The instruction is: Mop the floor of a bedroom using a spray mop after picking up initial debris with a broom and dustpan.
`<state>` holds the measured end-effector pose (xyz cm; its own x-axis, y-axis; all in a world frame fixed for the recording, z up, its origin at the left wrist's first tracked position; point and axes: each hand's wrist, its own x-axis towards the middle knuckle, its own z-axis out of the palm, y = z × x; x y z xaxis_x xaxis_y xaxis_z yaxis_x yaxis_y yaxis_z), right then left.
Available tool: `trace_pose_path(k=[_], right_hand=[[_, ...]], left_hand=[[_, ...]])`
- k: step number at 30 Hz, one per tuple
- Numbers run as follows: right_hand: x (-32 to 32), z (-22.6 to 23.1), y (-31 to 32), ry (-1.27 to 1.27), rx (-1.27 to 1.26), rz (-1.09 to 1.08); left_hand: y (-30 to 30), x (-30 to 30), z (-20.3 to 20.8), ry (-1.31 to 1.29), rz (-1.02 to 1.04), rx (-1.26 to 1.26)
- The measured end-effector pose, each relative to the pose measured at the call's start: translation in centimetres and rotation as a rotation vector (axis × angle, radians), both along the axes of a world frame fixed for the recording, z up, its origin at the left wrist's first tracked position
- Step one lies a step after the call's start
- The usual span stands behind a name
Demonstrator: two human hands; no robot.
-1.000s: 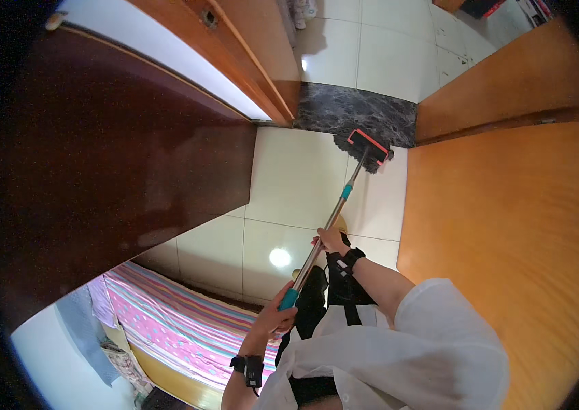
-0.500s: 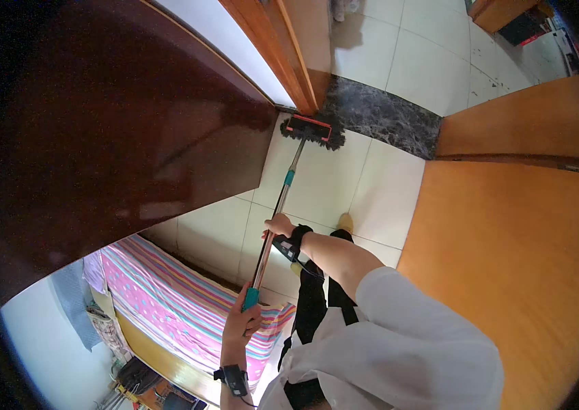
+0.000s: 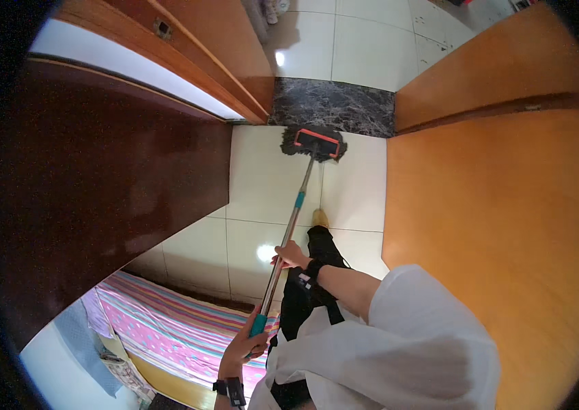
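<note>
A flat mop [image 3: 316, 142] with a dark shaggy pad and a red-edged plate lies on the pale tiles, its far side close against the black marble threshold [image 3: 334, 106]. Its silver pole slants back toward me, with teal sleeves. My left hand [image 3: 243, 343] is wrapped around the teal grip [image 3: 257, 325] at the pole's near end. Further along the pole, my right hand [image 3: 292, 255] is closed around the bare metal. Both wrists carry black straps with small devices.
A dark brown cabinet or panel [image 3: 132, 171] stands to the left, an orange-brown wooden door [image 3: 487, 225] to the right. A wooden door frame [image 3: 235, 89] borders the opening. Lower left is a bed with a striped, pink-dotted sheet [image 3: 146, 328]. My shoe [image 3: 320, 218] stands on the tiles.
The mop head has moved away from the door frame's foot, rightward along the threshold. My view has turned, and both hands appear lower in it, still gripping the pole.
</note>
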<state>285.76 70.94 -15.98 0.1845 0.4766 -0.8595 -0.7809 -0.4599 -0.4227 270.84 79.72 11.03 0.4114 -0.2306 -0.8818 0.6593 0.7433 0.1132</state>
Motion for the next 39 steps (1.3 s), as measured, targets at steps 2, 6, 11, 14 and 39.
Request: trace_pose_path(k=[2, 6, 11, 14, 39], right_hand=[[0.5, -5.1, -6.5, -0.462, 0.266, 0.059], [3.0, -5.2, -9.0, 0.012, -0.025, -0.259], [2.5, -3.1, -11.1, -0.081, -0.152, -0.29], [-0.3, -4.3, -13.5, -0.097, -0.164, -0.165], [-38.8, -5.3, -15.7, -0.07, 0.134, 0.498]], left_hand=[[-2.3, 2.7, -1.6, -0.023, -0.18, 0.004], [-4.4, 3.6, -5.4, -0.039, -0.269, -0.015], [-6.8, 1.0, -7.9, -0.135, -0.328, 0.005], [-8.3, -1.8, -7.1, -0.163, -0.375, 0.037], [-20.4, -37.4, 1.1, 0.233, 0.304, 0.118]])
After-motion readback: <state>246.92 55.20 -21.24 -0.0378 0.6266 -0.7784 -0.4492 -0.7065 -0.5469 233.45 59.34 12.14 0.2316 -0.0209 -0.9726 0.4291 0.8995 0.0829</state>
